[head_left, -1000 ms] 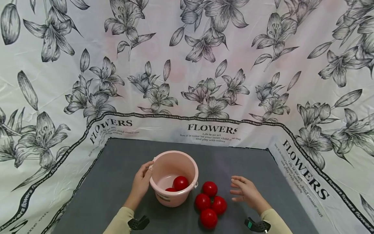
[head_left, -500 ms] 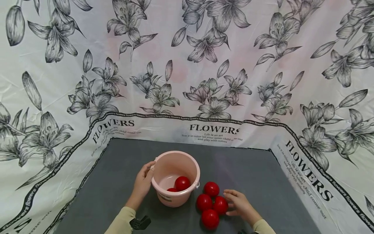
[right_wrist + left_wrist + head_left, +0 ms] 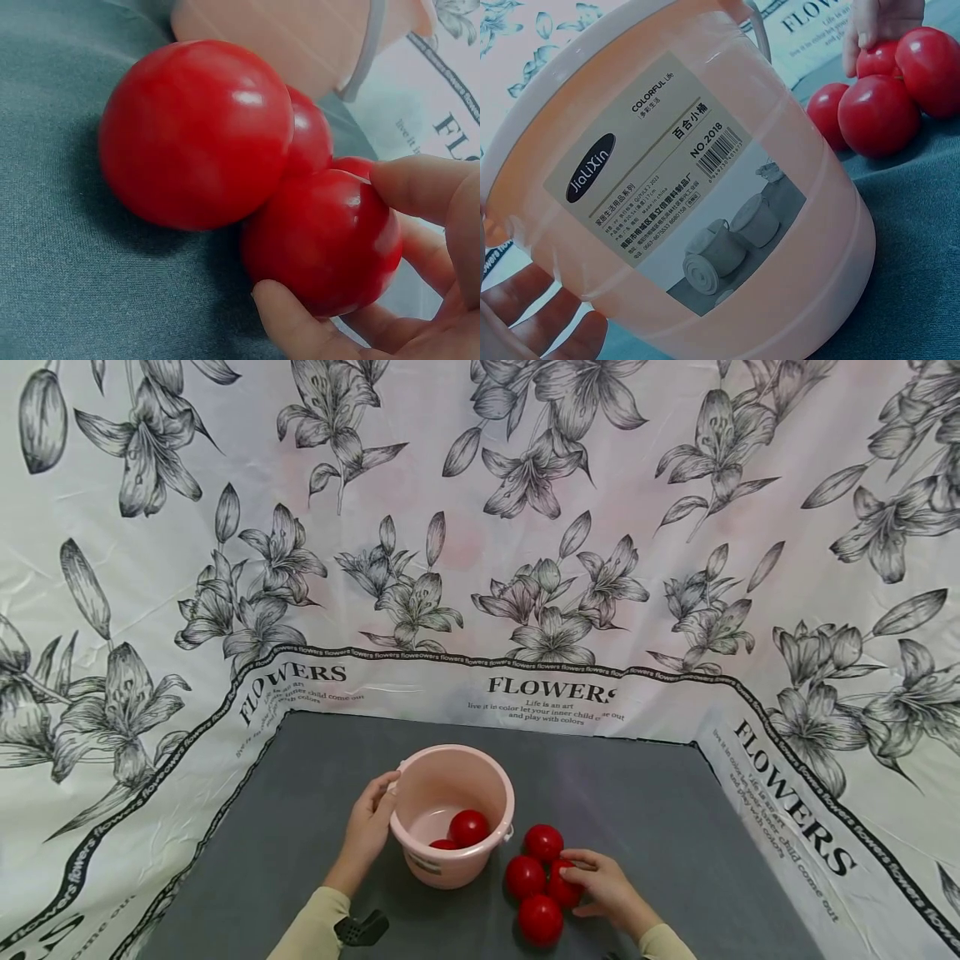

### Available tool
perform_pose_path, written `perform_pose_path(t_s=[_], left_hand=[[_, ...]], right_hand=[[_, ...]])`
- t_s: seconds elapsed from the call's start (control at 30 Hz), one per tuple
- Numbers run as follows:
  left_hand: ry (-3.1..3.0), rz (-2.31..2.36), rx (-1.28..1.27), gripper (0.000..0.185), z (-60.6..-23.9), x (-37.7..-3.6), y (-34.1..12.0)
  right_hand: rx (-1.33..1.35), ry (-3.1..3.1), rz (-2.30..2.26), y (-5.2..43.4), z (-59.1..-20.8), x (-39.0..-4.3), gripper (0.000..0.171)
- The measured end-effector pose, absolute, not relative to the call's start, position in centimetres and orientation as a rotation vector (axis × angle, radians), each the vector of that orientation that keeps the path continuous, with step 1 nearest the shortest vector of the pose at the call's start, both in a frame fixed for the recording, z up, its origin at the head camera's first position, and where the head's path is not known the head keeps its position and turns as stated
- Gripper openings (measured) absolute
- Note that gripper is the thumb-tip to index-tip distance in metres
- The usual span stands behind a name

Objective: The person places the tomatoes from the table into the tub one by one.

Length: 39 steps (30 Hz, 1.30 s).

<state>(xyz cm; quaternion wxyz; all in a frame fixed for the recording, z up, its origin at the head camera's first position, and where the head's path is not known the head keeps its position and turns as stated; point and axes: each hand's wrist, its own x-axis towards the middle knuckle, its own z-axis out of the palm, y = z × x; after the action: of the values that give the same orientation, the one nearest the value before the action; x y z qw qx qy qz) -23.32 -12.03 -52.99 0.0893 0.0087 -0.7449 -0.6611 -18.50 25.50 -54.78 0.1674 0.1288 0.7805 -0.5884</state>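
A pink bucket (image 3: 453, 870) stands tilted slightly toward me, two smooth red tomatoes (image 3: 469, 828) visible inside it. My left hand (image 3: 366, 831) grips its left rim; in the left wrist view, curled fingers (image 3: 536, 311) show below the rim beside the bucket's label (image 3: 679, 184). To the right of the bucket, several tomatoes (image 3: 525, 878) lie clustered on the cloth. My right hand (image 3: 613, 892) holds the rightmost tomato (image 3: 322, 244), thumb and fingers on opposite sides. That tomato still touches its neighbours. Part of it is hidden by the fingers in the head view.
Dark grey cloth (image 3: 315, 793) covers the work surface. A white flower-printed sheet (image 3: 420, 693) rises behind it and along both sides. The bucket's handle joint (image 3: 508, 833) sticks out close to the tomatoes.
My right hand has come left and down from beside the cluster, and its fingers have closed round the rightmost tomato. My left hand stays on the bucket rim; the view has shifted slightly.
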Motion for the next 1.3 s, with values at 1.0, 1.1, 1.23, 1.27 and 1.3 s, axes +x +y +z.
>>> perform_pose_path(t_s=[1.0,1.1,1.23,1.27,1.3], left_hand=[[-2.213,-1.959,0.004,0.036,-53.0,-23.1,-11.8],[-2.214,-1.955,0.001,0.036,-52.9,-23.0,-11.9],[-2.224,-1.943,0.005,0.036,-52.7,-22.9,-12.0],[-2.228,-1.94,0.011,0.036,-52.7,-22.9,-12.0],[-2.232,-1.94,0.018,0.036,-52.6,-22.9,-12.0]], right_hand=[[0.291,2.166,-1.789,26.6,-50.6,-18.9,0.039],[0.248,2.181,-1.804,26.5,-48.8,-19.3,0.04],[0.163,2.191,-1.826,26.1,-46.3,-19.9,0.041],[0.14,2.197,-1.827,26.0,-45.8,-20.1,0.042],[0.117,2.202,-1.828,25.8,-45.2,-20.3,0.042]])
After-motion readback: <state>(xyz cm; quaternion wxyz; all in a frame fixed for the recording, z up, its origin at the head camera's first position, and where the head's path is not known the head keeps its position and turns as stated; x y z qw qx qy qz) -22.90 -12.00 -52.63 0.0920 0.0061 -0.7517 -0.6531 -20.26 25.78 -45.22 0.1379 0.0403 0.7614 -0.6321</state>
